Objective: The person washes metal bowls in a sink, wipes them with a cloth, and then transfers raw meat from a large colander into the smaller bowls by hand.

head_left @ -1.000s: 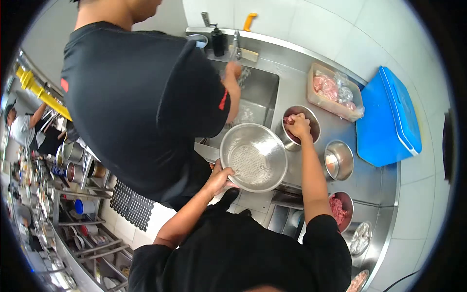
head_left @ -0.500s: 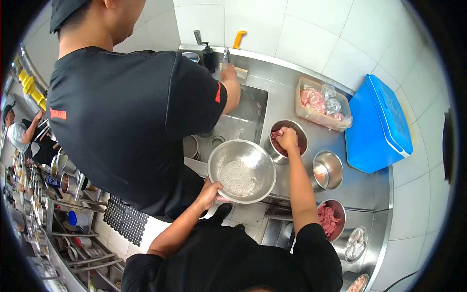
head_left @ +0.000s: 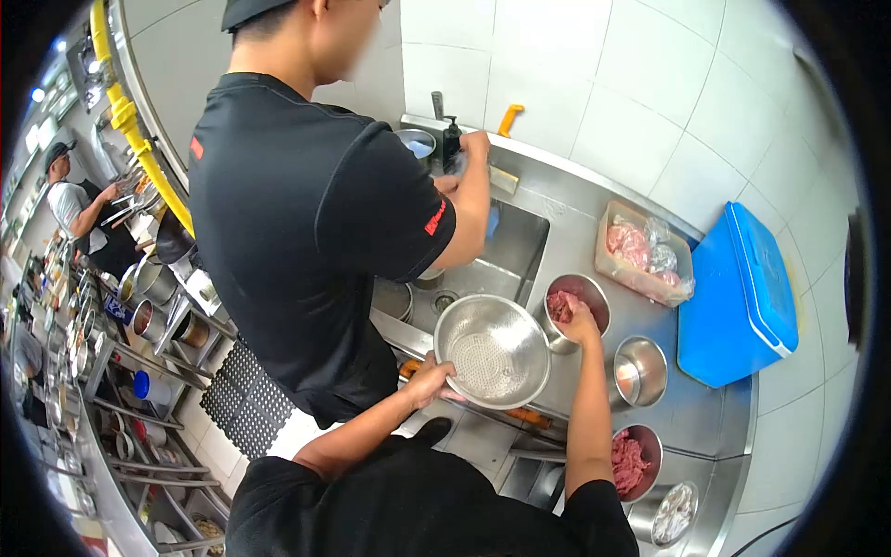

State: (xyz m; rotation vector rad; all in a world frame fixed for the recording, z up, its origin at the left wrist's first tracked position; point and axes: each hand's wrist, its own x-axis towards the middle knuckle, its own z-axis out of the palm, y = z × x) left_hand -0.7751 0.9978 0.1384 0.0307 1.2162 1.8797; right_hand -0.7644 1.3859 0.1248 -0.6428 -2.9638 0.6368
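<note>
My left hand [head_left: 432, 381] is closed on the near left rim of a metal colander [head_left: 492, 353], its thumb over the edge. The colander is tilted beside the sink, and I see only its wet, perforated inside. My right hand [head_left: 580, 322] reaches into a steel pot [head_left: 599, 295], fingers curled around dark red raw meat [head_left: 561, 304]. Its fingertips are partly hidden in the meat. Just right of this pot stands another steel pot [head_left: 640, 371] with a little pale stuff at its bottom.
A co-worker [head_left: 306, 186] stands close on my left, arms over the sink [head_left: 515, 243]. A tub of bagged meat [head_left: 643, 269] and a blue cooler [head_left: 729, 297] stand at the back right. Nearer are a pot of pink meat [head_left: 631, 461] and a pot with whitish contents [head_left: 676, 512].
The view has shifted, so everything sits lower and further right. My right hand has drawn up slightly, showing more meat at its fingers. The co-worker's second hand now shows at the sink.
</note>
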